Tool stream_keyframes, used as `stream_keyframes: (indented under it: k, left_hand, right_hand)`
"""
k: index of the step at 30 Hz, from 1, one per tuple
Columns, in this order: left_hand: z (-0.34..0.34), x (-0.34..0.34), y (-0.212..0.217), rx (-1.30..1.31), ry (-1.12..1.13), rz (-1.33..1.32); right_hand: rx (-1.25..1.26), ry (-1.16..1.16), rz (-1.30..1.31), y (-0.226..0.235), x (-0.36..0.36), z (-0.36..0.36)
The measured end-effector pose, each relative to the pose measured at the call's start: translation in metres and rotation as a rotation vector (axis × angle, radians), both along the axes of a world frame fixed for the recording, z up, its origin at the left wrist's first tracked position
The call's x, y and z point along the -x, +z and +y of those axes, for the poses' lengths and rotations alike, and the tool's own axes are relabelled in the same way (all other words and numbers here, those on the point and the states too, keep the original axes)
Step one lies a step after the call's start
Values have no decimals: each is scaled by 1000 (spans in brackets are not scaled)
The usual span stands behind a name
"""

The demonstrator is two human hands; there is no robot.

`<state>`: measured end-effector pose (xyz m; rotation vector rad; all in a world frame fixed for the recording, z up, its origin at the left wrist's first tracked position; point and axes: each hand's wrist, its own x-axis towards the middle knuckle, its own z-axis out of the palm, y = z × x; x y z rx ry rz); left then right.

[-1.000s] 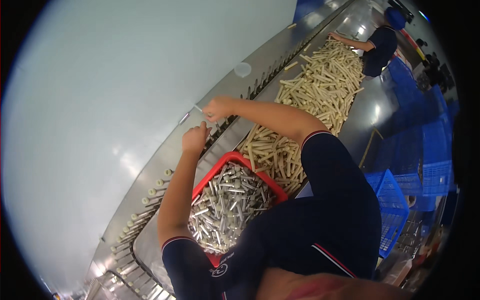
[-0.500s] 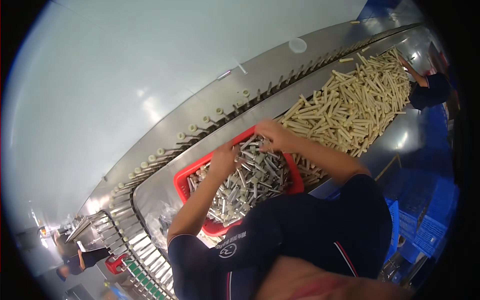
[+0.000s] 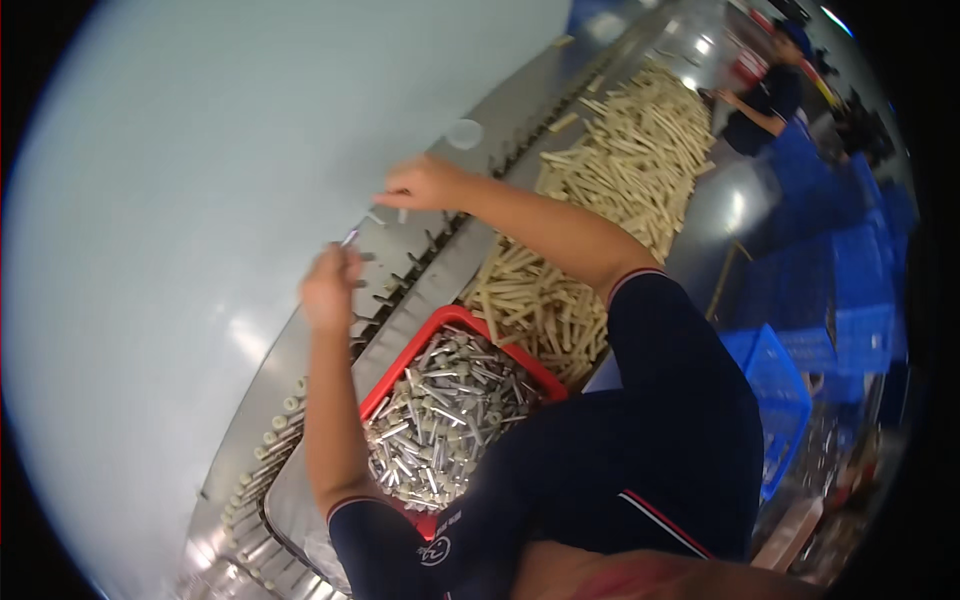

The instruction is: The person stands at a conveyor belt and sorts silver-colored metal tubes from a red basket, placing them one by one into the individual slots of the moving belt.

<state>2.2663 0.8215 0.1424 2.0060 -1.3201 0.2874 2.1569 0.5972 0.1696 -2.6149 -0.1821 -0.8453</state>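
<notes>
My left hand (image 3: 330, 287) is over the conveyor's row of upright metal pins (image 3: 402, 280). Its fingers are curled and blurred, with short greyish ends showing beside them; what they grip cannot be made out. Farther out, my right hand (image 3: 425, 185) is above the steel ledge, fingers bent together in a pinch. A small pale piece shows just below it, but whether it is held is unclear. Nearer my body sits a red plastic basket (image 3: 448, 318), heaped with short metal tubes with pale caps (image 3: 445, 410). Both hands are away from it.
Pale yellow sticks (image 3: 640, 150) lie piled along the steel table. Capped pins (image 3: 275, 440) line the conveyor at lower left. A translucent round lid (image 3: 463, 134) rests on the ledge. Blue crates (image 3: 790, 400) stand at right; a co-worker (image 3: 770, 105) is at the far end.
Both hands have left the red basket and moved up and left to the conveyor, my right arm now stretched across it. The view has turned, shifting the basket and stick pile.
</notes>
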Motion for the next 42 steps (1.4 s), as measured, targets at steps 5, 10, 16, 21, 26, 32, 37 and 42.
stream_keyframes:
  k: [5,10,16,21,26,32,37,42]
  left_hand:
    - [76,62,15,-232,-440,84]
    - [166,119,-113,-497,-147,243]
    - [333,108,-131,-218,843,217]
    - [417,158,-211,-466,945,604]
    - [407,172,-183,-763,947,376]
    - [391,171,-186,-808,947,614]
    - [420,141,-198,-898,843,705]
    - [431,136,-204,-629,743,777]
  right_hand:
    - [-528,188,369,-35,69,74]
    - [-277,329,395,-145,143,151]
    - [-509,-176,524,-165,235,144]
    - [-466,-546,863,-179,280,199]
    - [-702,-717,798,-209,291,207]
    - [-602,-812,656,-241,268,180]
    - [-616,-726,588,-247,268,174]
    - [-605,-769,491,-240,286,184]
